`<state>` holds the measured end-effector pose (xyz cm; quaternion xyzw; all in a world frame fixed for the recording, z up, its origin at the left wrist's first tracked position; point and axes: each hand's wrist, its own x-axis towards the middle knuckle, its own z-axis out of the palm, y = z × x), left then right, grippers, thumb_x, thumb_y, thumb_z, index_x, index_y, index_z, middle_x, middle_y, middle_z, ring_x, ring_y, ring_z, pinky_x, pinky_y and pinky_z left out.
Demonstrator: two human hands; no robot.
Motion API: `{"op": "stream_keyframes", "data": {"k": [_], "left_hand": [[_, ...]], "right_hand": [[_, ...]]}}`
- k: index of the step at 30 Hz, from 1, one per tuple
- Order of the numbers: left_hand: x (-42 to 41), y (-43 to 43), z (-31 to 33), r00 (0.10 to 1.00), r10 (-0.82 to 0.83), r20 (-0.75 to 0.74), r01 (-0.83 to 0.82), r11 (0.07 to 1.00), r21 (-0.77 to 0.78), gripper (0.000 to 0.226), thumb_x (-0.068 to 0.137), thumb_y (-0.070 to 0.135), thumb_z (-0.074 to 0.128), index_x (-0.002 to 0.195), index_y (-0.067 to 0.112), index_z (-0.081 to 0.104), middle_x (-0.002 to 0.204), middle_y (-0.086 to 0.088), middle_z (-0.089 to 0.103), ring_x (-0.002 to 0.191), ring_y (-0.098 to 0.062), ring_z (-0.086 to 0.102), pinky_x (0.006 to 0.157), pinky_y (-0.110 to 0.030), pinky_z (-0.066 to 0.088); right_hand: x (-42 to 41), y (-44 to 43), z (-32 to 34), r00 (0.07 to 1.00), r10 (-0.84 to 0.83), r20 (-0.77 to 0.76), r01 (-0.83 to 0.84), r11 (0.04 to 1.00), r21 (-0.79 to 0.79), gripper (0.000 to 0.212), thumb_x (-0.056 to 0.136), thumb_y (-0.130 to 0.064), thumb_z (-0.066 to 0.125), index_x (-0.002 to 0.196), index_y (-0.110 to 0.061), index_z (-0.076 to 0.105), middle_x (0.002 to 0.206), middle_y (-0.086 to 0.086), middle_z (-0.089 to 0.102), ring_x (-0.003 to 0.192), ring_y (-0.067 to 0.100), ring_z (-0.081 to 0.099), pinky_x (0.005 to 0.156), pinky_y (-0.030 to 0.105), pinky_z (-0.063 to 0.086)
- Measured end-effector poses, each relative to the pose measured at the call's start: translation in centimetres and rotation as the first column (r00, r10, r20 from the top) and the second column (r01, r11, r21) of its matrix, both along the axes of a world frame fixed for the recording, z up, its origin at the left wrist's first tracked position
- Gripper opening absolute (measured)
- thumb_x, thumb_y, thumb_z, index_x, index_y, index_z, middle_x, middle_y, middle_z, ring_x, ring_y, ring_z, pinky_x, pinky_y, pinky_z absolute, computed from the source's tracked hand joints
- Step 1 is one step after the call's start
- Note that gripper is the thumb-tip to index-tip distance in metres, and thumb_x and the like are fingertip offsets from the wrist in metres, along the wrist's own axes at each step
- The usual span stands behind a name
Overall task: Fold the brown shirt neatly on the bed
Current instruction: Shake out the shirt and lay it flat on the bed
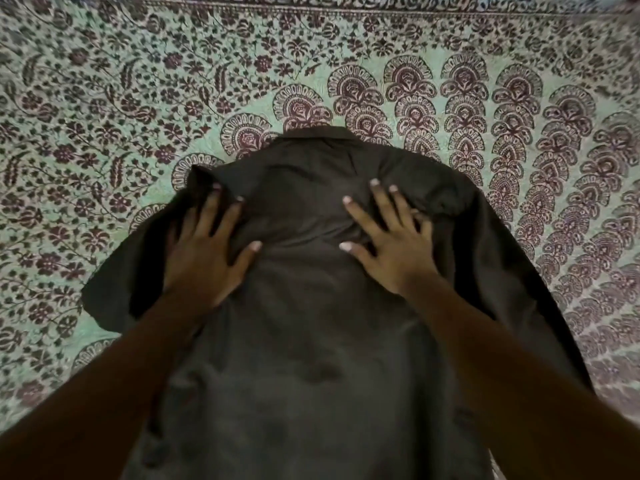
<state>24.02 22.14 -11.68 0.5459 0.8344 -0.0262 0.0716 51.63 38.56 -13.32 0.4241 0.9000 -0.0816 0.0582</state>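
Both hands (pixel 204 252) flat atop brown shirt (pixel 311 341)

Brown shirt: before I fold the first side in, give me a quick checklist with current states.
1. Brown shirt lies back-up on the bed cover, collar away from the person: ok.
2. Both hands flat on the upper back, left hand, right hand: ok.
3. Fabric smooth: not ok, creases bunch between the hands.
4. Left sleeve spread out flat: ok.
5. Right sleeve flat: not ok, it looks rumpled near the shoulder.
6. Hem straight: cannot tell, it is out of view.
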Motion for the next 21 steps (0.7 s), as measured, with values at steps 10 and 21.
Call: {"op": "stream_keyframes", "data": {"k": [10, 21], "left_hand": [[-0.8, 0.5, 2.7, 0.986, 0.078, 0.148, -0.101, 0.983, 0.152, 0.073, 0.098, 0.052, 0.044, 0.162, 0.018, 0.032, 0.173, -0.010, 0.022, 0.156, -0.036, 0.027, 0.119, -0.057, 0.028], [2.1, -0.7, -1.7, 0.963, -0.045, 0.265, 0.075, 0.992, -0.103, 0.104, 0.074, 0.098, 0.028, 0.161, 0.054, -0.008, 0.172, 0.015, -0.023, 0.162, -0.021, -0.012, 0.123, -0.065, 0.003]], "right_hand": [[-4.8, -0.9, 1.1, 0.967, -0.213, -0.143, 0.226, 0.971, 0.079, 0.077, 0.104, -0.061, 0.033, 0.164, -0.015, 0.022, 0.174, 0.011, 0.005, 0.161, 0.032, 0.004, 0.125, 0.058, 0.016], [4.0, 3.2, -0.6, 0.922, -0.385, -0.050, 0.386, 0.922, 0.017, 0.077, 0.098, -0.074, 0.025, 0.165, -0.037, 0.013, 0.175, 0.005, 0.003, 0.161, 0.031, 0.004, 0.126, 0.062, 0.010]]}}
